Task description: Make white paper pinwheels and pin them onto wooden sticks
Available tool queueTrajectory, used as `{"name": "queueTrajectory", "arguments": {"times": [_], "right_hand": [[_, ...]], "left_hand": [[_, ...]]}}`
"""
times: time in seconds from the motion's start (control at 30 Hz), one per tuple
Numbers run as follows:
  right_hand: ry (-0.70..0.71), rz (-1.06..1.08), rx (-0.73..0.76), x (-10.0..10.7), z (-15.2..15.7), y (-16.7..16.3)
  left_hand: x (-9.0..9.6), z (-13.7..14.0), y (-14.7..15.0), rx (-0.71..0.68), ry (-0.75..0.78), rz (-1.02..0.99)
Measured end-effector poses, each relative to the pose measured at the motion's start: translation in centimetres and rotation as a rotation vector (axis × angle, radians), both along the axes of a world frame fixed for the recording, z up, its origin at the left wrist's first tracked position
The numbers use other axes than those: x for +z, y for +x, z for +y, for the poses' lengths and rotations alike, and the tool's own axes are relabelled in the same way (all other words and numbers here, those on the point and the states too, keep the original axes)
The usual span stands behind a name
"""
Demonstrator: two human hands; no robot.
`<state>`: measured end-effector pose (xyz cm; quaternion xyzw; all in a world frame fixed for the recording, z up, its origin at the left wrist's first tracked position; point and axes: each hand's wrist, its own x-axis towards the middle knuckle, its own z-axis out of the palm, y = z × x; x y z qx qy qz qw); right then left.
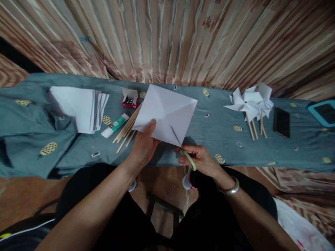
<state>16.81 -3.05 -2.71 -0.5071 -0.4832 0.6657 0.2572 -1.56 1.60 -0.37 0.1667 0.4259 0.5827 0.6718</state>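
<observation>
My left hand (pixel 144 145) grips a square of white paper (pixel 171 108) near its lower left side, the thumb lying on top. Crease lines run across the sheet and meet around its middle. In my right hand (pixel 199 158) is a pair of scissors (pixel 188 159) with pale green handles. One blade lies over the paper at its lower corner, pointing toward the centre; the other blade is hidden beneath the sheet. Wooden sticks (pixel 128 129) lie partly under the paper's left side, beside my left hand.
A glue tube (pixel 115 125), a small red box (pixel 130 101) of metal pieces and a stack of white paper (pixel 75 108) lie left. Paper pinwheels (pixel 247 101) on sticks, a phone (pixel 282 122) and a blue-framed device (pixel 324 112) lie right. A curtain (pixel 167 42) hangs behind the cloth-covered table (pixel 209 136).
</observation>
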Motion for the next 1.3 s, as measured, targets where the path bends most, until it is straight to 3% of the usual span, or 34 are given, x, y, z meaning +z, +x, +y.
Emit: {"name": "queueTrajectory", "arguments": {"times": [0.23, 0.47, 0.73, 1.0, 1.3], "right_hand": [[-0.052, 0.029, -0.046, -0.34, -0.06, 0.12], [0.017, 0.029, -0.005, -0.31, -0.11, 0.13], [-0.057, 0.043, -0.047, -0.47, -0.21, 0.01], [0.026, 0.042, -0.004, -0.3, -0.19, 0.07], [0.011, 0.054, -0.024, -0.44, -0.17, -0.08]], "left_hand": [[0.17, 0.07, -0.06, 0.011, -0.018, -0.004], [-0.03, -0.27, 0.29, -0.007, -0.049, -0.004], [-0.15, -0.25, 0.42, 0.006, -0.051, -0.004], [-0.23, -0.56, 0.71, -0.013, -0.057, -0.039], [-0.17, -0.56, 0.7, -0.003, -0.08, -0.048]]}}
